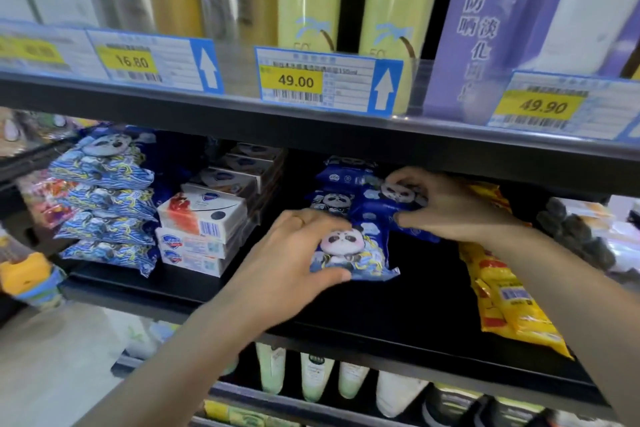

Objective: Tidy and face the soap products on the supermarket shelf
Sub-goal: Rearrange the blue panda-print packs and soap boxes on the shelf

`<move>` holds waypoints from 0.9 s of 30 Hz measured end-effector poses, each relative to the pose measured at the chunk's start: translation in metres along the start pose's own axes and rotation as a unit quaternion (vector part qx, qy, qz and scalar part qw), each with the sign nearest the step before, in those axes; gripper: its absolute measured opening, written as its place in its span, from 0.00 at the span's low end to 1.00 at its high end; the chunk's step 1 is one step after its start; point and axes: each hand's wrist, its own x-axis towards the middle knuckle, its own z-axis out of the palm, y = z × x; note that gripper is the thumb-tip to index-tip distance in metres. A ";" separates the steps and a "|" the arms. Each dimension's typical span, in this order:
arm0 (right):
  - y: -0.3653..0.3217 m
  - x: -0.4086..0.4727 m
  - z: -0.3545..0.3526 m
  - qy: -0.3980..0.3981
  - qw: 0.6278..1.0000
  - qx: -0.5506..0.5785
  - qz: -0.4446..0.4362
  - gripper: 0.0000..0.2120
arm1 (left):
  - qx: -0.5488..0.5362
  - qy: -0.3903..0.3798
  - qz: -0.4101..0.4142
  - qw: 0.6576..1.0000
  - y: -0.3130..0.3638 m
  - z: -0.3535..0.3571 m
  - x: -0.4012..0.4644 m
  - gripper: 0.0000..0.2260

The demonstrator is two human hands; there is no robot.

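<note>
My left hand curls round the front panda pack, thumb under its lower edge, fingers over the top; the pack leans up off the shelf near its front. My right hand pinches a second panda pack, thumb below and fingers above, just behind and right of the left. More blue packs are bunched behind both hands. Risk: the wrappers look slick and soft, so tugging either pack could drag the loose ones behind off their pile or turn faces sideways. The yellow bags right of my right wrist overhang the shelf edge; a forearm bump could tip them off. Soap boxes sit left of my left hand, apart from it. Hard to read: how many packs sit behind, since the shelf back is dark; print is blurred; my right palm hides its pack's right end.
</note>
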 end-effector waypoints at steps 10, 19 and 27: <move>-0.046 0.082 0.038 -0.133 0.988 -0.002 0.074 0.19 | -0.023 -0.041 -0.005 0.999 -0.052 0.006 0.054 0.28; -0.051 0.084 0.045 -0.102 0.995 -0.014 0.015 0.16 | -0.055 -0.048 -0.020 0.997 -0.057 0.018 0.057 0.29; -0.048 0.079 0.055 -0.036 0.999 0.022 0.023 0.16 | -0.012 -0.039 -0.017 0.999 -0.046 0.018 0.056 0.30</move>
